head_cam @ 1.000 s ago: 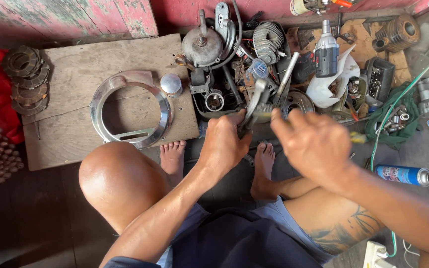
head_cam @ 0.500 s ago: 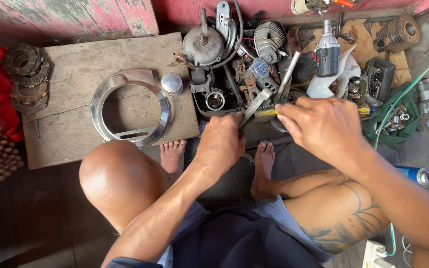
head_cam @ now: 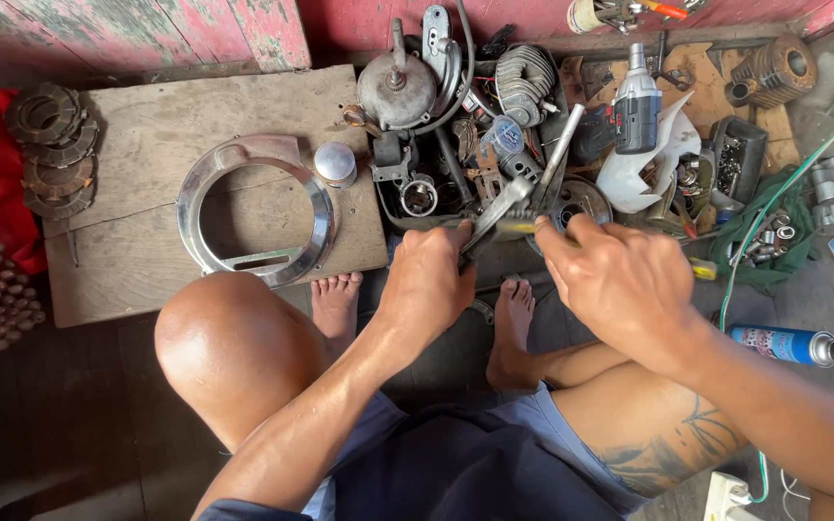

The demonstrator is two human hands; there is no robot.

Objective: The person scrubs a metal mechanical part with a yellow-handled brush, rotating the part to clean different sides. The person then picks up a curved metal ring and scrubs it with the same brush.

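Left hand: my left hand [head_cam: 429,275] is wrapped in a fist around the lower end of a flat metal lever [head_cam: 497,215], which slants up and to the right out of the grip.
Right hand: my right hand [head_cam: 620,280] is closed around a yellow-handled tool [head_cam: 702,269]; its yellow shaft shows at the fingertips, touching the lever, and its yellow butt pokes out past the wrist side.
Lever place: held in the air above my feet, just in front of the pile of engine parts [head_cam: 465,125], not resting on the floor.
Board: a wooden board [head_cam: 147,164] lies to the left; a chrome ring [head_cam: 253,210] sits at its near right corner, with a small round metal cap [head_cam: 335,164] by its right edge.
Left of board: 1 stack of friction discs [head_cam: 50,150] at its far left corner.
Right side: a cordless drill [head_cam: 637,96] stands among the clutter; a blue spray can [head_cam: 789,343] lies on the floor beyond my right forearm.
Progress: I judge the job to be mid-way; tool and lever are engaged, both hands committed, and I cannot tell whether anything has come loose.
Left to do: as I read it, the lever is not yet set down.
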